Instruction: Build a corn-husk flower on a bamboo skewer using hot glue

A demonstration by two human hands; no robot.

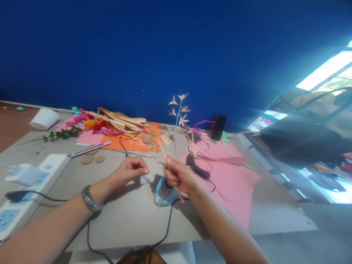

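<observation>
"Head view: what does the right hand (178,174) have in its grip?"

"A slim pale stick (162,147). The fingers are closed around it, and it slants, one end pointing up and away from the person, the other coming out below the fist. A dark pointed tip (160,162) also shows beside the fingers; what it belongs to is hidden."

"And the left hand (132,172)?"

"Near the right, but apart from it, above the tabletop (123,220). Its thumb and forefinger curl toward each other; one cannot tell whether that grip is closed on anything. A green bangle (90,200) circles the wrist."

"What lies close by?"

"A light-blue container (162,201) sits just below the right hand in the view, partly covered by it. Right of that hand, a black glue gun (198,168) rests on pink paper (233,194)."

"Farther back?"

"Cardboard discs (145,138) on an orange sheet (112,145), and a stem of straw-coloured flowers (179,111) standing upright before the blue wall (115,55)."
</observation>
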